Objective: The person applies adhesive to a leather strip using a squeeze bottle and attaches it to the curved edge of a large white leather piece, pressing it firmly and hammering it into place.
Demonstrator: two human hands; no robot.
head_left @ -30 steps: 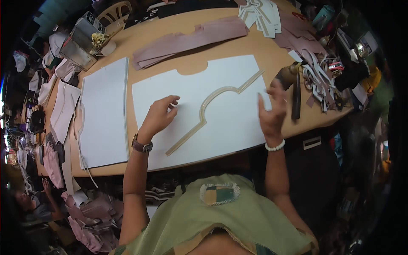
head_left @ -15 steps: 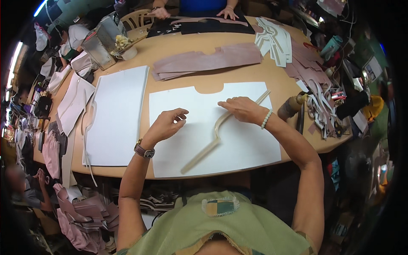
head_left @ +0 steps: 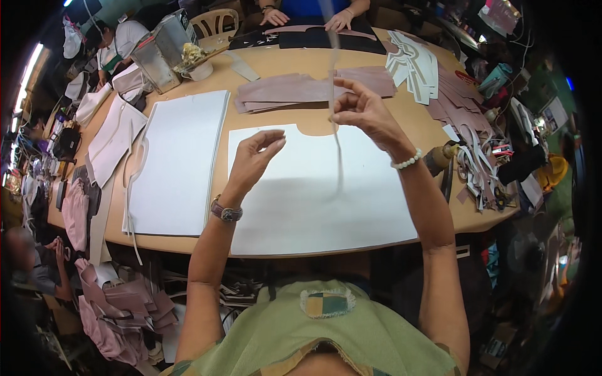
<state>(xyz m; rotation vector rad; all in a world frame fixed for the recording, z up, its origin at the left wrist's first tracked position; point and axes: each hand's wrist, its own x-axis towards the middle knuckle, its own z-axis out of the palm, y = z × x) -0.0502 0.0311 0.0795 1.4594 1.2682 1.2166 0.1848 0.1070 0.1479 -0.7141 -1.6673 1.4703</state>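
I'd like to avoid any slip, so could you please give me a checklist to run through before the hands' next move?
1. Bare right hand grips the thin beige strip: ok, pinched.
2. Bare left hand free: ok, holding nothing.
3. Strip's ends sharply visible: not ok, blurred.
4. Strip's lower end off the large white notched sheet: cannot tell.
5. Sheet flat on the smooth tan table: ok.
6. Flat dusty-pink pieces apart from sheet: ok.
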